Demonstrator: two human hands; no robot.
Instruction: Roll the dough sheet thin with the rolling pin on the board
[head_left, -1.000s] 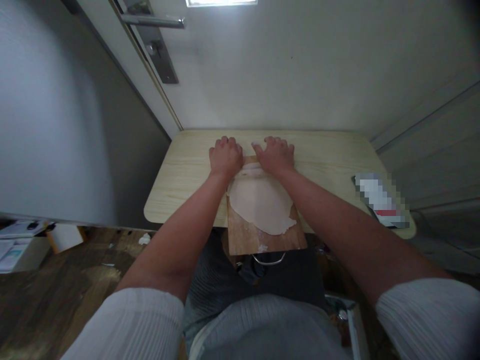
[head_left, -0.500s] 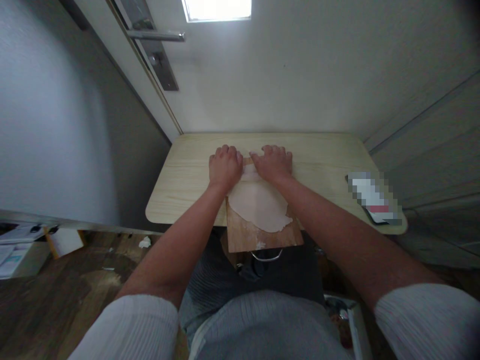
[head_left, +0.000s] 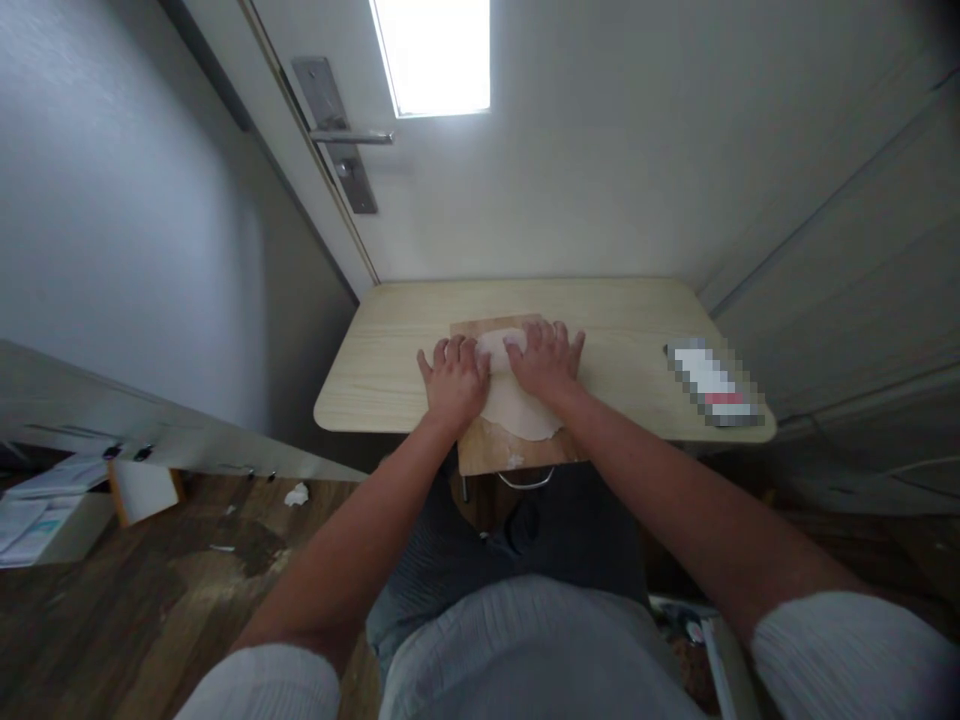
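Observation:
A thin, pale sheet of dough point(head_left: 519, 408) with an uneven edge lies on a wooden board point(head_left: 487, 455). My left hand point(head_left: 454, 382) rests palm down over its left side, fingers spread and thumb turned inward. Over the right side, my right hand point(head_left: 546, 362) lies the same way, with its fingers apart and reaching toward the far edge. Both hands touch the dough and grip nothing that I can see. Between the thumbs a strip of dough shows; the parts under my palms are hidden.
The board sits on a light wooden table point(head_left: 375, 380) and overhangs its near edge. A pixelated phone-like item point(head_left: 712, 385) lies at the table's right. Behind stands a door with a metal handle point(head_left: 352, 137). Crumpled white paper point(head_left: 297, 494) lies on the floor at left.
My hands have slid nearer to me over the dough, and their fingers have gone from curled to spread. More of the board's far end shows. The camera view has tilted up slightly.

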